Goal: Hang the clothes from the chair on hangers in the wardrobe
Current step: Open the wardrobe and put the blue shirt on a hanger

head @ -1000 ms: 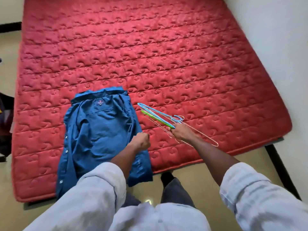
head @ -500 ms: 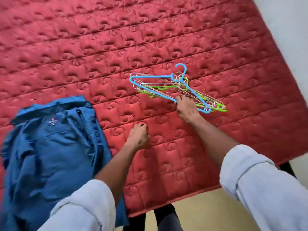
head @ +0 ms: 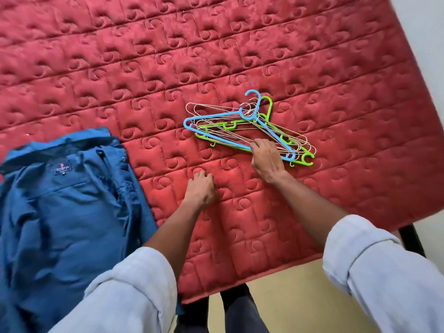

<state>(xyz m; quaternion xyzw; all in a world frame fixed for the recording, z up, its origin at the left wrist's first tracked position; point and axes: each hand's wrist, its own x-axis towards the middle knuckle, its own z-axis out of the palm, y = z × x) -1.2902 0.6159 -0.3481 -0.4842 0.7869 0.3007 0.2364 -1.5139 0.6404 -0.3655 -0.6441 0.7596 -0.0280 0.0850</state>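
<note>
The right hand (head: 267, 157) rests on a pile of hangers (head: 247, 131), its fingers curled onto the thin wire ones; whether they pinch a wire cannot be told. The left hand (head: 200, 188) lies loosely curled on the red mattress (head: 336, 92), holding nothing. The hangers lie toward the mattress's right edge. A blue shirt (head: 69, 203) is spread at its near left corner.

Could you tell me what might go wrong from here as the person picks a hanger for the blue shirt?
The hangers lie interlocked in one pile, blue, green and thin wire ones crossed over each other; with the right hand at the pile's near edge, lifting one may drag the others along. The left hand rests on the mattress, not steadying the pile. The blue shirt overhangs the mattress's near edge and could slide off.
</note>
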